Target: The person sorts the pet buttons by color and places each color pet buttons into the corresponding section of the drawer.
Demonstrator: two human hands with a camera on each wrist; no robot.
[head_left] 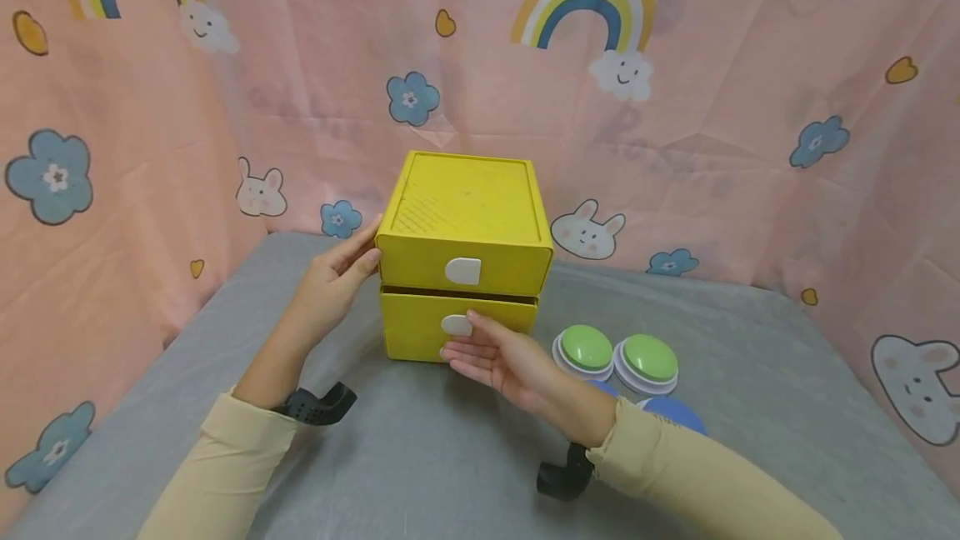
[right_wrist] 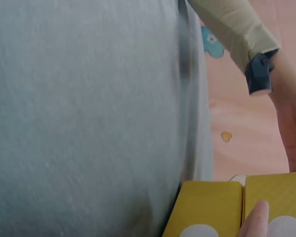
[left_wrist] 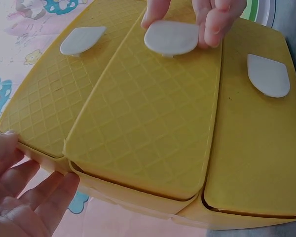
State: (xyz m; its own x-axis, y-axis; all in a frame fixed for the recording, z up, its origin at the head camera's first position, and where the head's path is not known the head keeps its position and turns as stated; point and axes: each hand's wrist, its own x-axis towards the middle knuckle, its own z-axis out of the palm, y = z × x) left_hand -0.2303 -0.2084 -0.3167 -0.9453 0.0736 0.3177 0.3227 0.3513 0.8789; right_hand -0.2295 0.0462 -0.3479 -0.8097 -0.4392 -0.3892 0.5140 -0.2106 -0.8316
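Observation:
A yellow drawer box [head_left: 468, 198] with white tab handles stands on the grey cloth. My left hand [head_left: 330, 282] rests against its left side, fingers extended along the edge; in the left wrist view the left hand [left_wrist: 29, 197] touches the box's side. At the front, my right hand [head_left: 510, 361] holds the white handle [head_left: 456, 324] of the middle drawer [left_wrist: 143, 113], thumb on one side and fingers on the other. A dark gap shows along that drawer's top edge. Above it, the top drawer [head_left: 412, 265] has its own handle [head_left: 463, 271].
Two green-topped round push buttons [head_left: 587, 347] with white bases sit right of the box. Blue round tops [head_left: 675, 415] are partly hidden behind the right forearm. A pink patterned curtain [head_left: 480, 107] hangs behind the grey-covered table [head_left: 420, 457].

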